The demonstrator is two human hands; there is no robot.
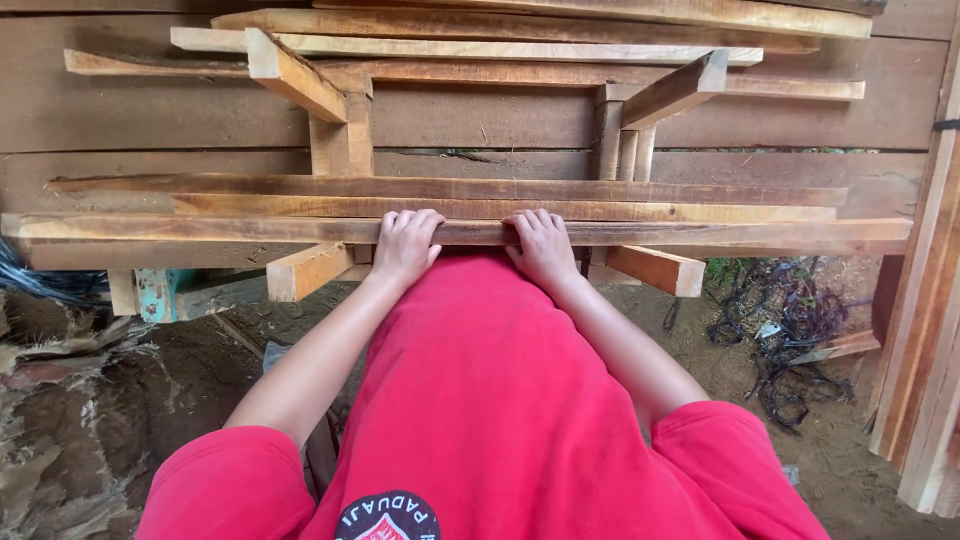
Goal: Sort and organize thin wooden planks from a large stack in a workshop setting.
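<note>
A long wooden plank [700, 233] lies flat along the near edge of a timber rack, running almost the full width of the view. My left hand [405, 243] grips its near edge just left of centre, fingers curled over the top. My right hand [541, 243] holds the same plank a little to the right, fingers also over the top. More planks [450, 190] lie side by side behind it on the same level. My red shirt fills the lower middle of the view.
The rack's wooden cross arms [655, 268] stick out below the planks. An upper tier [480, 45] carries more boards. Behind stands a plank wall [150, 115]. Leaning boards [925, 330] line the right edge. Tangled black cords [790, 340] lie on the dirt floor at right.
</note>
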